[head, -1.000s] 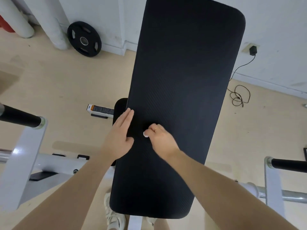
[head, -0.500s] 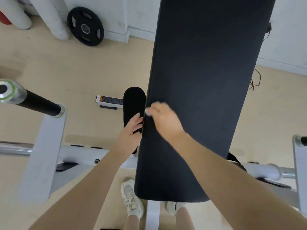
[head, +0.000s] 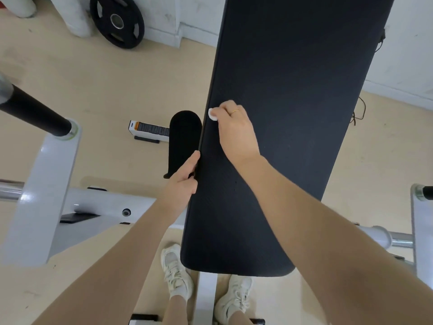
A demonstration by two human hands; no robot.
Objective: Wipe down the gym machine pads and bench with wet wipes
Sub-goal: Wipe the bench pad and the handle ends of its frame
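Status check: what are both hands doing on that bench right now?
Right hand pinches wet wipe on bench pad, near its left edge. Left hand grips that edge. Nothing in the way.

the bench pad is black with a fine woven texture over its whole face. the wipe in the right hand is white, and a thin gold ring shows on one finger. the small pad beside the bench is black too, with a ribbed grain. the frame is glossy white with chrome bar ends, and its grip is matte black. the floor is pale beige, the wall off-white and scuffed. the plate is black with a silver hub. a box is white with an orange band and a dark panel. both shoes are cream.
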